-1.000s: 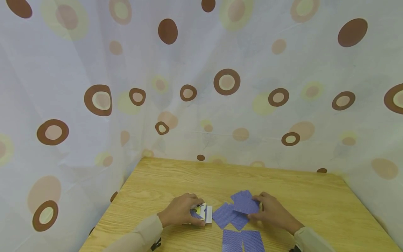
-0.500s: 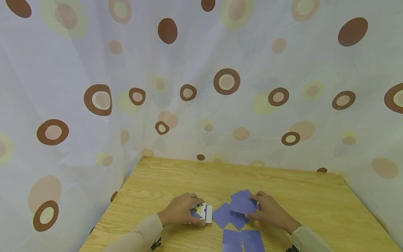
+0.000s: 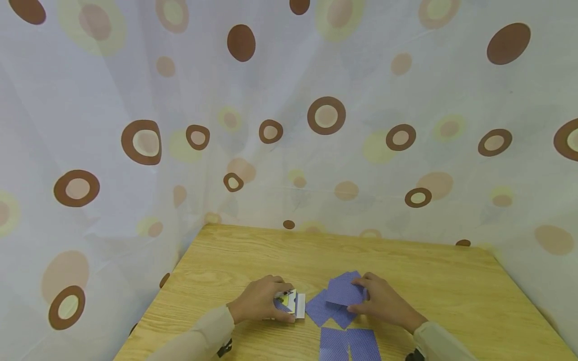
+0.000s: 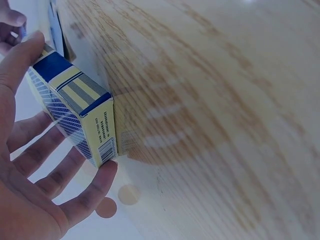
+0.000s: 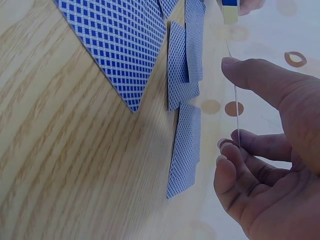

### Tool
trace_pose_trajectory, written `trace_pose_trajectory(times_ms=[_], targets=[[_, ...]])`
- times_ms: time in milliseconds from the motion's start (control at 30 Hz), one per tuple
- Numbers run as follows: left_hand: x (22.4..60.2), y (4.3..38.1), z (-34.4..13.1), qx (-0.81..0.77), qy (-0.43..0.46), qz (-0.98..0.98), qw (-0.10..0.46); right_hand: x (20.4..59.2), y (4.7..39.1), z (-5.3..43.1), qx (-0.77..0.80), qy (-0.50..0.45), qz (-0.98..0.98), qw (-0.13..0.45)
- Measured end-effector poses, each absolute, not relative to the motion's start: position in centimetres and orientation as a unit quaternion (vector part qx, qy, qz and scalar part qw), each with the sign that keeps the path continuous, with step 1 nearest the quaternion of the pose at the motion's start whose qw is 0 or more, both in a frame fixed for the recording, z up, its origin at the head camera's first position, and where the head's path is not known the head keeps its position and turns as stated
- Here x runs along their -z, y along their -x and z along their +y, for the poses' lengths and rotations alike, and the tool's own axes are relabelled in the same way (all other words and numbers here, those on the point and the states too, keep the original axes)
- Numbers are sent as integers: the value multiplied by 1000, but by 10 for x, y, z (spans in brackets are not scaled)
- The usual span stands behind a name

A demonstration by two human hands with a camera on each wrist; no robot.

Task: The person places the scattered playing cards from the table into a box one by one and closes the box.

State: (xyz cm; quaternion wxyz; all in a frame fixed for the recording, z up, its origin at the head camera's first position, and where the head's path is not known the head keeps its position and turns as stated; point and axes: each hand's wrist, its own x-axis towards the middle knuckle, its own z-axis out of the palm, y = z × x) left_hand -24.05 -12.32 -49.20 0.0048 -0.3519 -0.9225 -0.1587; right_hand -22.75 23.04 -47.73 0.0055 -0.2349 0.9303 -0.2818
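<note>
My left hand point(image 3: 259, 300) holds a playing-card box point(image 4: 72, 92), thumb on one edge and fingers along the opposite one, its white flap point(image 3: 301, 306) sticking out toward the cards. My right hand point(image 3: 381, 303) pinches a playing card point(image 3: 341, 292) between thumb and fingertips. In the right wrist view this card shows edge-on as a thin line, held off the table. Beneath and beside it lie several face-down cards point(image 3: 318, 308) with blue checked backs, partly overlapping. Two more face-down cards, a left one point(image 3: 333, 345) and a right one point(image 3: 364, 345), lie nearer the front.
The wooden table point(image 3: 235, 250) carries everything. A pale curtain point(image 3: 289, 90) with brown and yellow spots hangs behind the table and along its sides.
My right hand has shifted a little to the left, carrying the pinched card farther over the cards below. The left hand and the card box stay in place.
</note>
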Motion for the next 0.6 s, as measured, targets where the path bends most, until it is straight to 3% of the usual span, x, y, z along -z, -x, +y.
trace_pose_trajectory(times_ms=[600], targets=[[491, 240, -123, 166, 346, -923, -2, 470, 226, 213, 261, 257, 930, 0]])
